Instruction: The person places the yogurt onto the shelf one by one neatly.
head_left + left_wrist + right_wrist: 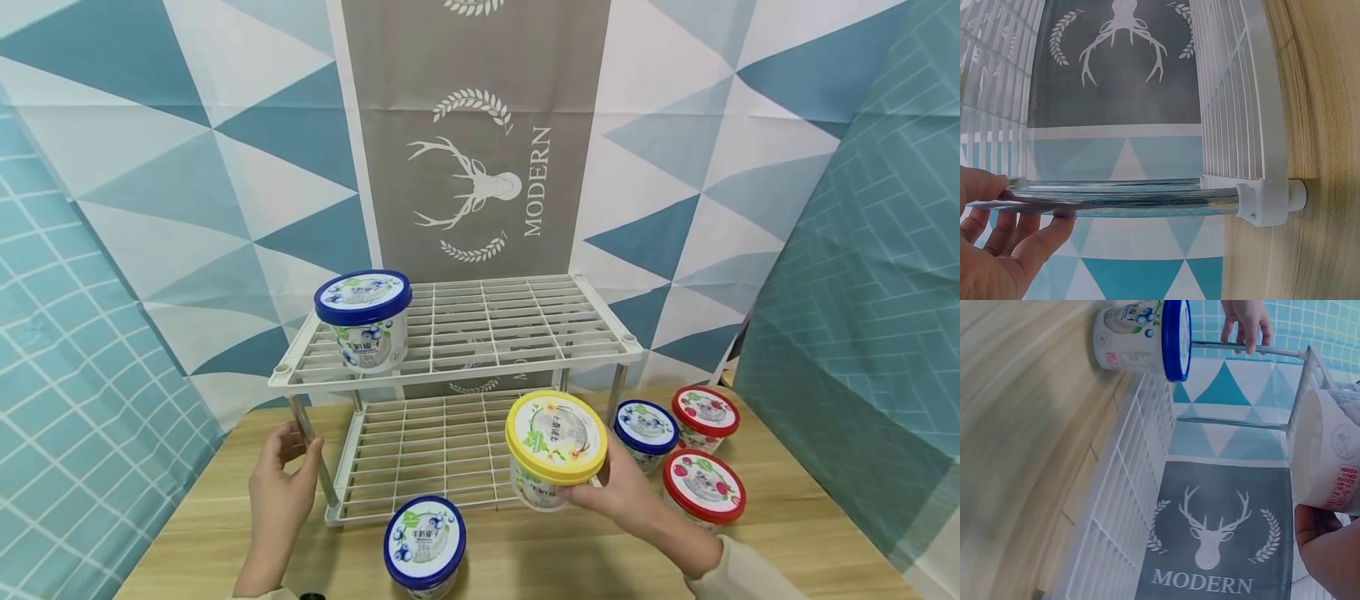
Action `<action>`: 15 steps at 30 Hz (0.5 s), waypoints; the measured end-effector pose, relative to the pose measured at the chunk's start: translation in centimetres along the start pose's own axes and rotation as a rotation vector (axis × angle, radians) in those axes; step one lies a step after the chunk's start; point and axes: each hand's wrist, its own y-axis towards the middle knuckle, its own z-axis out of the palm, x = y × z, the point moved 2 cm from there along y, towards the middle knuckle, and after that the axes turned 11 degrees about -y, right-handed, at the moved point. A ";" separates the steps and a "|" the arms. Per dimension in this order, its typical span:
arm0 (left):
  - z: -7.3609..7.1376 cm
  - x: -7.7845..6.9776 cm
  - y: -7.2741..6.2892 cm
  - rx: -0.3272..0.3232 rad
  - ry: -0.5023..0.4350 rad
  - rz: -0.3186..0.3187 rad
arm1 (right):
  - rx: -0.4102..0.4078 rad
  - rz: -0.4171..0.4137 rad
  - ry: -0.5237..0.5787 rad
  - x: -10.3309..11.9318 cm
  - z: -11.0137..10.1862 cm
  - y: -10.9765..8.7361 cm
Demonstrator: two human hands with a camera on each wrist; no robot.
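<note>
In the head view my right hand (pixel 626 492) grips a white tub with a yellow lid (pixel 557 437) by its side, in front of the rack's right half. The right wrist view shows the tub's white wall (pixel 1329 453) with my thumb (pixel 1319 531) against it. My left hand (pixel 283 483) holds the front left metal post (pixel 315 446) of a white two-tier wire rack (pixel 487 325). In the left wrist view, thumb and fingertips (pixel 1063 222) lie on opposite sides of that post. A blue-lidded tub (pixel 363 321) stands on the top shelf's left end.
Another blue-lidded tub (pixel 425 542) stands on the wooden table (pixel 202 517) before the rack. To the rack's right are a blue-lidded tub (pixel 647 429) and two red-lidded tubs (pixel 705 483). A patterned cloth (pixel 480 83) hangs behind.
</note>
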 end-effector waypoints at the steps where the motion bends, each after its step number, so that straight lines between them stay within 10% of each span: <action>1: 0.0 0.0 0.0 0.000 -0.001 0.001 | 0.001 -0.002 -0.002 0.1 -0.1 0.1; 15: 0.0 0.1 -0.1 0.012 -0.020 -0.002 | 0.014 0.026 -0.099 2.0 -0.9 0.7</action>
